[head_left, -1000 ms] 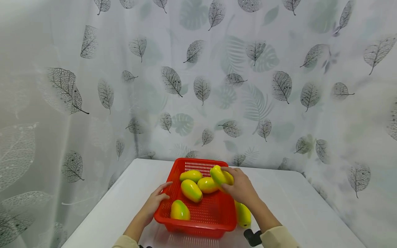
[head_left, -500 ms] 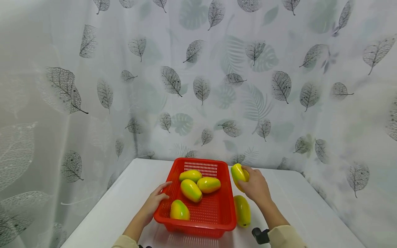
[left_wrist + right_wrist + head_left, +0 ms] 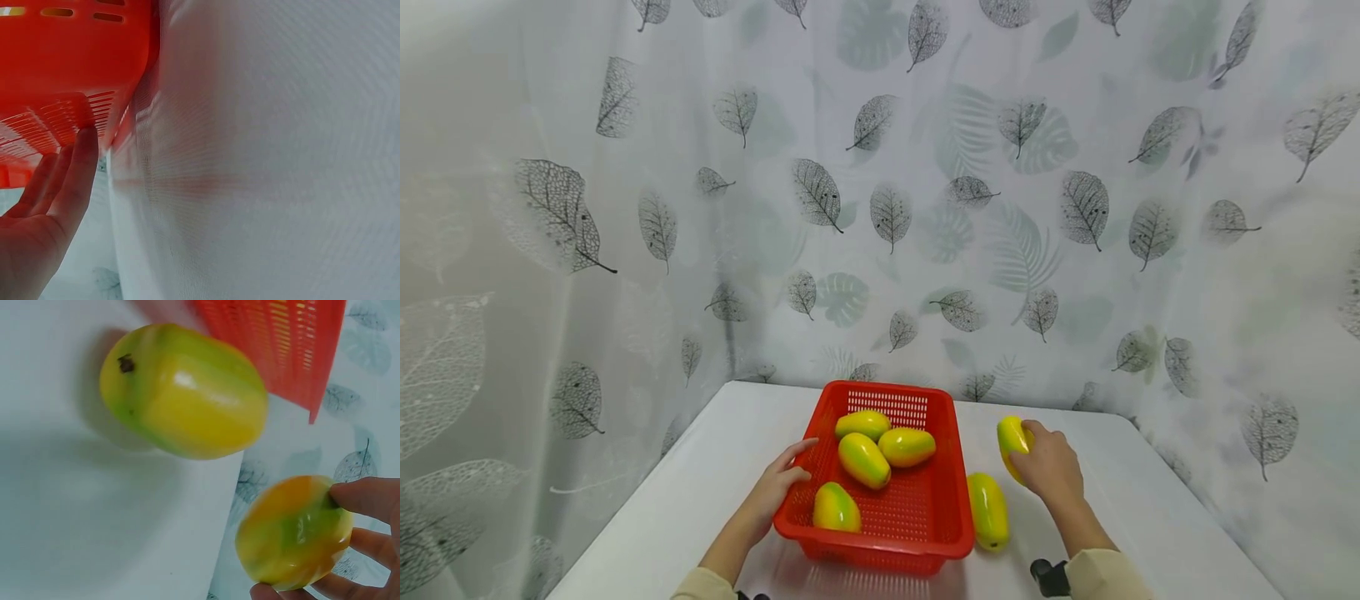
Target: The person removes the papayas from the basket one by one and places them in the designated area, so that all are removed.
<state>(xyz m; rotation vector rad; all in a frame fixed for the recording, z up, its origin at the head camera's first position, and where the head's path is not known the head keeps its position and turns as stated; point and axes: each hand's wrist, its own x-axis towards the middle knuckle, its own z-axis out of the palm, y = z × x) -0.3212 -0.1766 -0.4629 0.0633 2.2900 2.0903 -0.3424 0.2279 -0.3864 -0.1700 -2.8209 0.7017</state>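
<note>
My right hand (image 3: pixel 1054 461) grips a yellow-green papaya (image 3: pixel 1013 446) off the right side of the red basket (image 3: pixel 957 467). In the right wrist view, thumb and fingers hold this papaya (image 3: pixel 290 534) around its end. Another papaya (image 3: pixel 989 510) lies on the table against the basket's right side; its dark stem end shows in the right wrist view. My left hand (image 3: pixel 767 493) touches the basket's left side near the rim. Its fingers (image 3: pixel 76 178) extend straight against the slotted outer wall in the left wrist view.
Inside the basket, several papayas lie: one (image 3: pixel 837 507) at the near left, others (image 3: pixel 863 461) grouped toward the back. A white table (image 3: pixel 1120 492) spreads on both sides. A leaf-patterned curtain (image 3: pixel 895 250) stands behind it.
My right hand has carried the papaya from over the basket's right part, out past the rim and to the right, lowering it lately. The left hand stays at the basket.
</note>
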